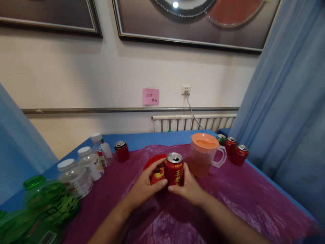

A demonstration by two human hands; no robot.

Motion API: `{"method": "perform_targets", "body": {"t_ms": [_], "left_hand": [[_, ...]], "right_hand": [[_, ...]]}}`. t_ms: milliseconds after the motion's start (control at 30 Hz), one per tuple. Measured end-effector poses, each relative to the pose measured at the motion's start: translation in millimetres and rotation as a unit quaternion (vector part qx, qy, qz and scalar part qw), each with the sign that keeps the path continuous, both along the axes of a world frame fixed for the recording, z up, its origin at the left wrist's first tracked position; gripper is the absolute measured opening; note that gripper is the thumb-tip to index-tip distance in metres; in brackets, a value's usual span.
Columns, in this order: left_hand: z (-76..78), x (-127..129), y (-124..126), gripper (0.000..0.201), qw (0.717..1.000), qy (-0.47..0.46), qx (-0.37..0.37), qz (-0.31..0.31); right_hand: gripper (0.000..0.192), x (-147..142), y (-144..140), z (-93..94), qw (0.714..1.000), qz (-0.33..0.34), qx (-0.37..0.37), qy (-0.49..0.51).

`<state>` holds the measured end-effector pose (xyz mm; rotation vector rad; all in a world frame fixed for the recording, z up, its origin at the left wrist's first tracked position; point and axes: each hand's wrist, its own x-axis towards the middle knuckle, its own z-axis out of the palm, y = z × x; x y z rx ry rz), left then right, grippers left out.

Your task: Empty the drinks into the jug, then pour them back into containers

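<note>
Because the two hands close in from opposite sides, the left grip point(144, 184) and the right grip point(191, 187) are both clamped on one red can point(174, 171), which stands nearly upright between them, tab raised and yellow characters facing the wearer. Inside the curve of the left thumb and forefinger shows a red patch with a yellow fruit print point(159, 174); I cannot tell what it belongs to. Just beyond the left grip, a red dish point(153, 158) is partly hidden. Near the right grip stands an orange-lidded pitcher point(200, 166), part-filled with amber liquid; farther right are three cans point(239, 155). To the left of the left grip come a dark-topped can point(123, 152), three white-capped clear containers point(79, 179) and green bottles point(49, 200). Below both grips, purple plastic sheeting point(104, 206) covers the blue surface point(142, 139).
</note>
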<state>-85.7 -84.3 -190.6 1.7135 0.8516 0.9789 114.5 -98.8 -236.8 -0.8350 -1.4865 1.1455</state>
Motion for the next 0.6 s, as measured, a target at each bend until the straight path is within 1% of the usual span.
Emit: {"method": "perform_targets", "body": {"t_ms": [67, 133, 233, 300, 367, 400, 467, 533, 600], "left_hand": [[-6.5, -2.1, 6.8, 0.075, 1.0, -0.009, -0.021, -0.016], [-11.4, 0.1, 10.9, 0.078, 0.999, -0.008, -0.027, -0.025], [-16.7, 6.7, 12.7, 0.074, 0.999, -0.015, -0.028, -0.016], [-19.9, 10.1, 12.4, 0.069, 1.0, -0.022, -0.02, -0.004], [-23.7, 11.2, 12.4, 0.064, 1.0, -0.019, 0.001, 0.012], [-25.8, 10.7, 13.0, 0.063, 0.999, -0.013, 0.016, 0.029], [-31.0, 7.4, 15.8, 0.064, 0.996, -0.005, 0.048, 0.075], [-37.2, 1.6, 20.8, 0.07, 0.991, 0.006, 0.068, 0.119], [-43.9, -5.4, 27.1, 0.072, 0.985, 0.027, 0.081, 0.152]], "right_hand": [[0.074, 6.8, 3.4, 1.5, 0.996, 0.077, -0.008, 0.046], [0.075, 9.1, 5.3, 0.4, 0.989, 0.12, -0.022, 0.083], [0.073, 7.0, 5.0, -5.9, 0.986, 0.128, -0.027, 0.106], [0.064, 5.2, 2.3, -11.3, 0.991, 0.11, -0.011, 0.075], [0.057, 4.9, -3.5, -15.4, 0.998, 0.066, 0.004, 0.02], [0.056, 6.0, -7.6, -16.8, 0.999, 0.032, 0.01, -0.007], [0.051, 12.0, -17.0, -18.6, 0.996, -0.061, 0.029, -0.051], [0.04, 25.6, -24.8, -20.0, 0.98, -0.173, 0.069, -0.075], [0.032, 47.9, -26.2, -21.9, 0.946, -0.291, 0.119, -0.078]]}}
